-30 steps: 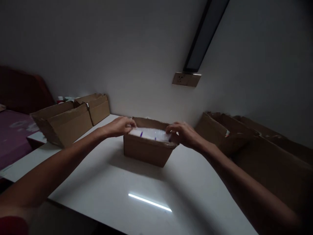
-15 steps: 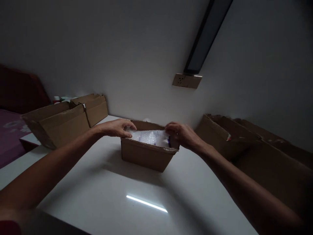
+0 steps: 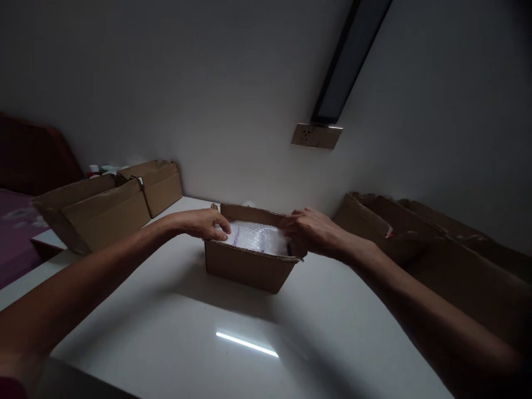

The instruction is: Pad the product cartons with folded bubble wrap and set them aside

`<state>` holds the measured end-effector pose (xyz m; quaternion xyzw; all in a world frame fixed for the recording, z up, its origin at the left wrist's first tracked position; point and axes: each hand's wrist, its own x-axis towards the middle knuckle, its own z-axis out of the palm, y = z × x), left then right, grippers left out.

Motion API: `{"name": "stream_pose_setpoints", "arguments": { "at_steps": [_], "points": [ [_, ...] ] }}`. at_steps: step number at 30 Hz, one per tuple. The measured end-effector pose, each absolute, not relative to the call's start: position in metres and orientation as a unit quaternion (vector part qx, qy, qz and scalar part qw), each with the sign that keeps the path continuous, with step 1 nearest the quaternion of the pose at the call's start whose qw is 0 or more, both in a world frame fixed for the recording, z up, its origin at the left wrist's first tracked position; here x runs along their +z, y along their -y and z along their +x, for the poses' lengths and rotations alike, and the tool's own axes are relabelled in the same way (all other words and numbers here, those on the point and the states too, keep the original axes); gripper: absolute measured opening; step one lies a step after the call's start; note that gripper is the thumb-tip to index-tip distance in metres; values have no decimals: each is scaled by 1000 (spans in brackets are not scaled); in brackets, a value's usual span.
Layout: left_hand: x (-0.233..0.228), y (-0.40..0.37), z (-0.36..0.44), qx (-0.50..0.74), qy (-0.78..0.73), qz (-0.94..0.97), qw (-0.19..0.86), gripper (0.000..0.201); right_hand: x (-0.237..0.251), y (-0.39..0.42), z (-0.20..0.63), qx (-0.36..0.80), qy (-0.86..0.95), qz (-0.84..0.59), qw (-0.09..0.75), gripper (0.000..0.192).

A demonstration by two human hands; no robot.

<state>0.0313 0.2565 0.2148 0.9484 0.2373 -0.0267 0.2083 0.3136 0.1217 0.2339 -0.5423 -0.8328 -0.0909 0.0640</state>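
Observation:
A small cardboard box (image 3: 245, 270) stands on the white table with its top uncovered. Clear bubble wrap (image 3: 255, 237) with purplish marks lies inside, a little below the rim. At the left end of the box, my left hand (image 3: 208, 224) rests over the edge, its thumb and fingers apart and touching the wrap. My right hand (image 3: 310, 230) reaches over the opposite end. Its fingers are curled together at the wrap's right edge, and the fingertips are partly blurred and hidden. Whatever lies beneath the wrap is out of sight.
Opened cardboard boxes (image 3: 108, 208) stand at the table's left side, and larger ones (image 3: 449, 266) on the right. The white table (image 3: 178, 327) meets a wall with a socket plate (image 3: 317, 136) and a dark screen (image 3: 351, 61). A purple-covered bed (image 3: 16, 221) is far left.
The bubble wrap has gone lower and lies flatter in the box. My left hand has shifted slightly right and down; my right hand has also moved down, over the wrap's right edge.

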Motion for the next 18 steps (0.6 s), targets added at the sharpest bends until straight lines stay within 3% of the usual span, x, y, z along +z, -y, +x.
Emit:
{"name": "stream_pose_setpoints", "arguments": {
  "at_steps": [5, 9, 11, 14, 18],
  "points": [
    [217, -256, 29, 59, -260, 943, 201, 35, 243, -116, 311, -144, 813, -557, 92, 27],
    [224, -253, 34, 130, -295, 926, 197, 37, 243, -115, 305, -151, 778, -566, 227, 26],
    [227, -251, 39, 104, -293, 936, 163, 38, 242, -117, 299, -194, 783, -524, 271, 28],
    [229, -250, 45, 24, -285, 954, 91, 32, 238, -118, 295, -194, 839, -474, 183, 27],
    [225, -252, 45, -33, -292, 952, 87, 26, 230, -114, 310, -76, 862, -501, 20, 19]
  ]
}}
